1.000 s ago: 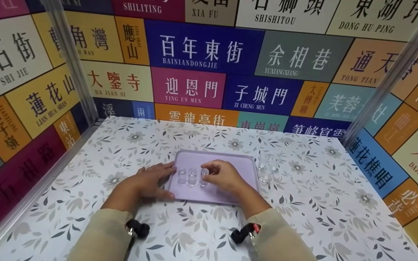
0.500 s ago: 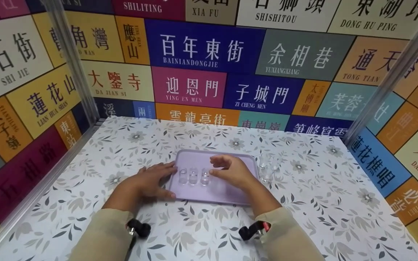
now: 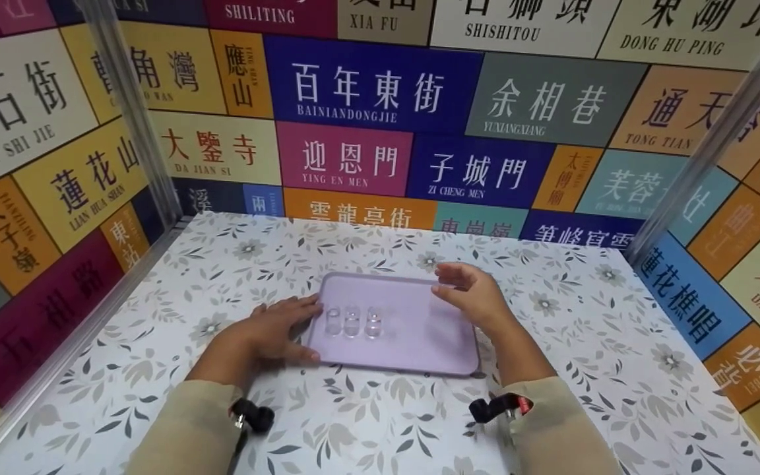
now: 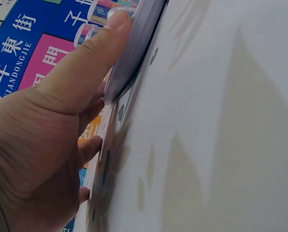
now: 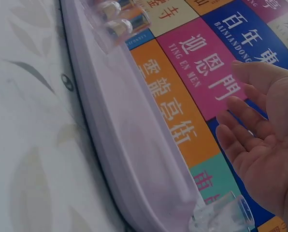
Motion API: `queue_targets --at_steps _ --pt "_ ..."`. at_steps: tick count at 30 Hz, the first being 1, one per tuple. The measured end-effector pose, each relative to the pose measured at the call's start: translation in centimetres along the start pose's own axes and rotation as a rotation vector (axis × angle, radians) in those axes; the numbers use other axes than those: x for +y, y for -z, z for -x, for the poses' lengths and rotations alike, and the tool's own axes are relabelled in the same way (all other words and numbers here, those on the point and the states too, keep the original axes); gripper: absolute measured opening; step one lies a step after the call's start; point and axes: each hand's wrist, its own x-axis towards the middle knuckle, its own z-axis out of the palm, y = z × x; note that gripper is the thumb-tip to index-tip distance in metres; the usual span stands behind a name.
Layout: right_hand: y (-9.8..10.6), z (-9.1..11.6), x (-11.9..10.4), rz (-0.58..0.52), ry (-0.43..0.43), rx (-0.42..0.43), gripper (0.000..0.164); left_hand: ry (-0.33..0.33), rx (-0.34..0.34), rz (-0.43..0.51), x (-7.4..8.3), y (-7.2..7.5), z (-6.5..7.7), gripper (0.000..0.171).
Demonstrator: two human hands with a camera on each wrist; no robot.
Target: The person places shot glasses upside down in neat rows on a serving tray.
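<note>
Three small clear glasses (image 3: 352,323) stand upright in a row on the left half of a shallow lilac tray (image 3: 413,356). At the tray's left edge, my left hand (image 3: 274,333) rests with its fingers spread. Its thumb (image 4: 86,67) lies along the tray's rim in the left wrist view, overlapping the glasses there. My right hand (image 3: 479,300) is raised over the tray's right end, fingers loosely bent and holding nothing. Another clear glass (image 5: 226,215) shows beyond the tray's right end in the right wrist view; in the head view the right hand hides that spot.
The table (image 3: 367,422) wears a white leaf-and-flower print. Panels with coloured place-name signs (image 3: 367,86) close it in at the back and both sides. A metal post (image 3: 132,112) stands at the back left corner, another (image 3: 703,152) at the back right.
My right hand has let go of the rightmost glass in the row and moved right, to the tray's right end. The left hand and the three glasses have stayed in place.
</note>
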Motion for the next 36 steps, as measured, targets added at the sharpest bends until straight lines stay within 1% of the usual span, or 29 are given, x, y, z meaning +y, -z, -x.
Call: queue_targets --at_steps 4,8,11,17,22,27,31,36 --pt "2.2 0.0 0.1 -0.006 -0.01 0.062 0.064 0.001 0.002 0.008 0.0 0.0 0.0 0.11" --pt "4.1 0.1 0.8 0.001 0.003 0.105 0.062 0.003 -0.005 0.02 0.0 -0.1 0.0 0.108" --pt "5.3 0.2 1.6 0.009 -0.007 0.133 0.058 0.002 -0.008 0.016 0.0 -0.1 0.0 0.108" --pt "7.3 0.5 2.7 0.045 -0.097 0.182 0.061 -0.012 -0.007 -0.005 -0.1 -0.1 -0.1 0.107" --pt "8.6 0.5 3.4 0.07 -0.14 0.204 0.062 -0.004 -0.005 0.0 -0.2 -0.1 -0.2 0.107" --pt "9.7 0.7 4.2 0.091 -0.152 0.203 0.064 0.003 -0.001 0.013 -0.3 -0.2 -0.2 0.107" --pt "10.3 0.7 5.1 0.083 -0.18 0.175 0.068 0.005 0.001 0.017 -0.2 -0.2 -0.2 0.108" --pt "10.5 0.6 6.5 0.089 -0.226 0.125 0.068 0.012 -0.002 0.021 -0.2 -0.1 -0.2 0.109"
